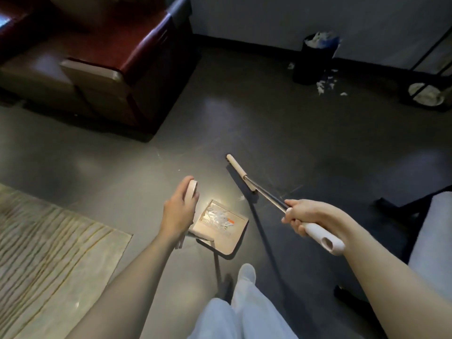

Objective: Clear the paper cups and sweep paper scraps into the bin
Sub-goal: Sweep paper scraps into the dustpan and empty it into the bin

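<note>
One dustpan low by the floor, one heap of paper scraps inside it, left hand fingers curled round its handle, right hand fingers wrapped on one broom, one black bin well apart, loose scraps at its base.

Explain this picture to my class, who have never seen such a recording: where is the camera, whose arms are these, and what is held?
There is no machine: a person wears one camera on the head, looking down at their own arms. The left hand grips the upright handle of a dustpan holding paper scraps. The right hand grips a long broom, its head down near the floor. Farther off, a black bin stands by the wall, more scraps around its foot.
</note>
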Available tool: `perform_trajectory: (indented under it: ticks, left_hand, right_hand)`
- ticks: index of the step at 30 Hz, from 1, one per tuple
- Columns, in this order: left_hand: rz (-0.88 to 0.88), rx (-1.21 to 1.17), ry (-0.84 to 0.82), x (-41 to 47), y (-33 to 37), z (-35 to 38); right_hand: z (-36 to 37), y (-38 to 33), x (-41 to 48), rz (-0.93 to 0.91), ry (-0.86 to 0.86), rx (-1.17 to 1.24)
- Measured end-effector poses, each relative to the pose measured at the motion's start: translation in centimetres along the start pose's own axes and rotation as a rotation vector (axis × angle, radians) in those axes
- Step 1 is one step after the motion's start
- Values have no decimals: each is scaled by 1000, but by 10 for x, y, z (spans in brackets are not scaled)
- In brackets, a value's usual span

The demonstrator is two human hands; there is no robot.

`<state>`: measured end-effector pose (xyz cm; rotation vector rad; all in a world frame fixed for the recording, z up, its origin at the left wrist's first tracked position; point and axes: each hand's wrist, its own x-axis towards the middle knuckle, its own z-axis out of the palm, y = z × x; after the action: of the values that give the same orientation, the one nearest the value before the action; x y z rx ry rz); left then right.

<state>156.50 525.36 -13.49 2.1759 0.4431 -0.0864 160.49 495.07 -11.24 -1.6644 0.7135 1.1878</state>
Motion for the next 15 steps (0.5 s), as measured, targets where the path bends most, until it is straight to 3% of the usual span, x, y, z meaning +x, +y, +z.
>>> perform_trajectory:
  ticks: [7,12,15]
  left_hand:
    - [-9,39,26,56,1,8]
    - [4,19,27,78,2,-1]
    - [15,-27,15,95,7,-8]
  right_hand:
    - [-14,6,66,216,-15,-106]
    - [16,-9,61,152,-32,-338]
    - [26,-12,49,194,-79,-202]
